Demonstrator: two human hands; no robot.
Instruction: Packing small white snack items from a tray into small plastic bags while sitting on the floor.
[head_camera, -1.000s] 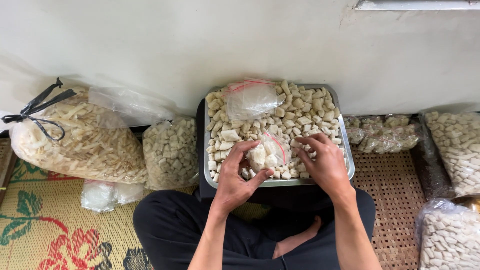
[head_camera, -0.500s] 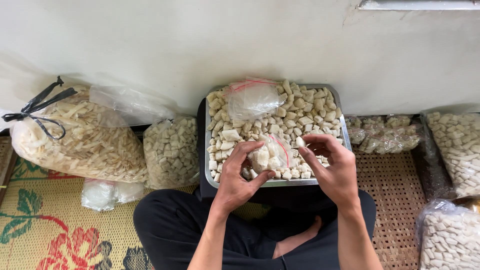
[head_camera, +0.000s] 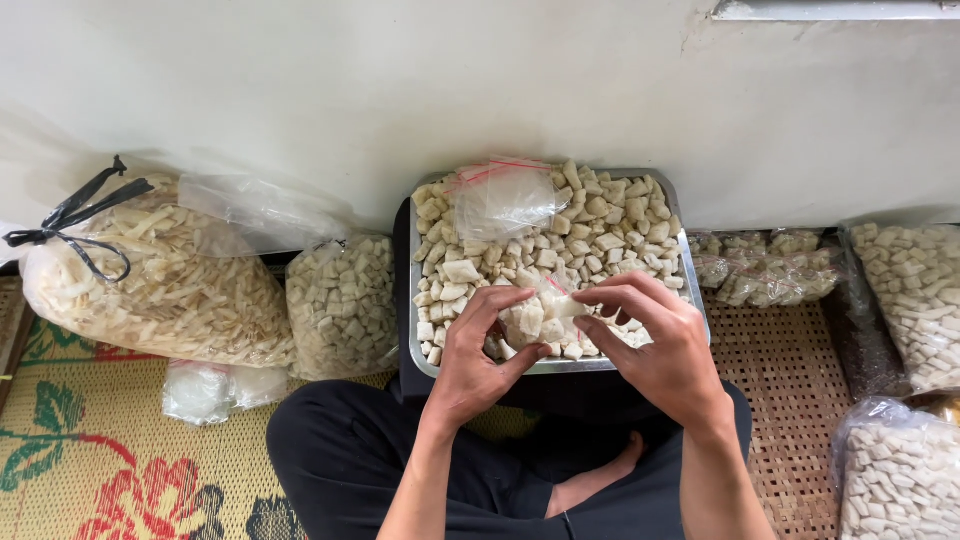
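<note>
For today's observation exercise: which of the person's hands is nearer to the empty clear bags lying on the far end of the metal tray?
Left. The left hand sits almost straight below the empty clear bags, while the right hand is off to their right, farther away. Neither touches them.

A small clear bag (red-edged, part-filled with pale chunks) is held upright over the metal tray's near edge.

Plain white wall, woven floral floor mat, soft even daylight
</note>
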